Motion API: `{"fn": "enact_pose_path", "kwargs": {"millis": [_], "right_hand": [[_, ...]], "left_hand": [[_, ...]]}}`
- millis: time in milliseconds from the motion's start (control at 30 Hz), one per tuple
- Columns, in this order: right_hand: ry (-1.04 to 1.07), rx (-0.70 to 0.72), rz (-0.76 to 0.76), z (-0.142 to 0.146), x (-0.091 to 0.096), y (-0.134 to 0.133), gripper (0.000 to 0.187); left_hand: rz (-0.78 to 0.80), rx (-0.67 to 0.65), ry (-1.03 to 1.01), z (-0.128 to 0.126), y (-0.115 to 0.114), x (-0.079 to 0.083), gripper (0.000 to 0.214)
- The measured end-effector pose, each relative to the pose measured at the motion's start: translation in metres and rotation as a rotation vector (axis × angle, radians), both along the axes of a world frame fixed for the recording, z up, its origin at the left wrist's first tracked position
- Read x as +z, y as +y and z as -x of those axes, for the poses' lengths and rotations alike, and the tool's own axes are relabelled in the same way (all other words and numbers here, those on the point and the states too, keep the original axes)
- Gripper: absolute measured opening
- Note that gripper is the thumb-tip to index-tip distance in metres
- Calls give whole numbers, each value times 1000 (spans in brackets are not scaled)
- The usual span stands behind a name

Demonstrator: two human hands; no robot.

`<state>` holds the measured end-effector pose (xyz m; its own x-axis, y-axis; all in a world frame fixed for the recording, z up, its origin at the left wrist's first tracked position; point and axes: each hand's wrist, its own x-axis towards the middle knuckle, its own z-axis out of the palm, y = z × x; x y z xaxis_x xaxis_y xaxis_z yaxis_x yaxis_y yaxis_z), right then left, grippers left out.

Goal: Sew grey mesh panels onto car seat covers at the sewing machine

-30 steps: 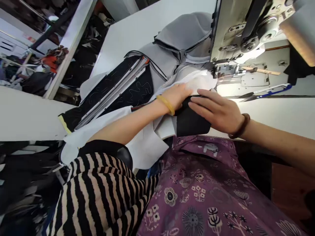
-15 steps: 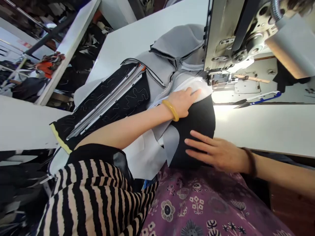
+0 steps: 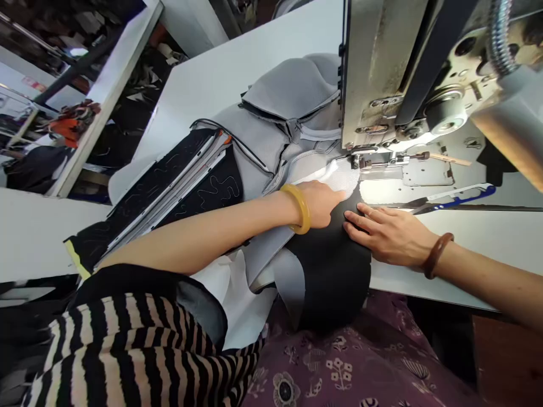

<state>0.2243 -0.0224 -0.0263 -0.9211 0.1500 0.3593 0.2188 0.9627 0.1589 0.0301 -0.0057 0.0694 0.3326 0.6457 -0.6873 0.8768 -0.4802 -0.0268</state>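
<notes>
The left hand (image 3: pixel 320 203), near the centre of the frame, presses down with its index finger extended and other fingers curled; whether they pinch any cloth cannot be told. The right hand (image 3: pixel 390 234), right of centre, lies flat and loosely spread, fingertips on the edge of a smooth black fabric panel (image 3: pixel 335 277), gripping nothing. That panel runs below a white mesh fabric piece (image 3: pixel 345 174), whose tip reaches the metal presser foot (image 3: pixel 355 161) of a grey-beige sewing machine (image 3: pixel 373 68) at upper right. The step looks like lining up layers for stitching; the next move seems to call for flat cloth and matched edges. Farther out, grey padded fabric (image 3: pixel 292 85) lies at upper centre, blue-and-white-handled snips (image 3: pixel 460 198) at right.
</notes>
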Motion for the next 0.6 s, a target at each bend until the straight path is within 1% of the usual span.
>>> {"fn": "enact_pose_path", "kwargs": {"millis": [100,167,267,367,467,600], "right_hand": [[-3,-29,45,-2,1,-1,33],[13,-55,44,-2,1,1,33],[19,-22,13,-2,5,6,30],[-8,-4,8,-2,8,11,30],[-17,-48,17,-2,6,15,33],[-21,-50,46,-1,-1,20,35]], "left_hand": [[29,36,-28,-3,0,0,65],[41,54,-56,-5,0,0,64],[33,77,-86,-9,2,0,63],[20,102,-71,-12,4,-2,60],[-6,102,-85,-12,6,-11,56],[-122,93,-146,-10,8,-26,55]]}}
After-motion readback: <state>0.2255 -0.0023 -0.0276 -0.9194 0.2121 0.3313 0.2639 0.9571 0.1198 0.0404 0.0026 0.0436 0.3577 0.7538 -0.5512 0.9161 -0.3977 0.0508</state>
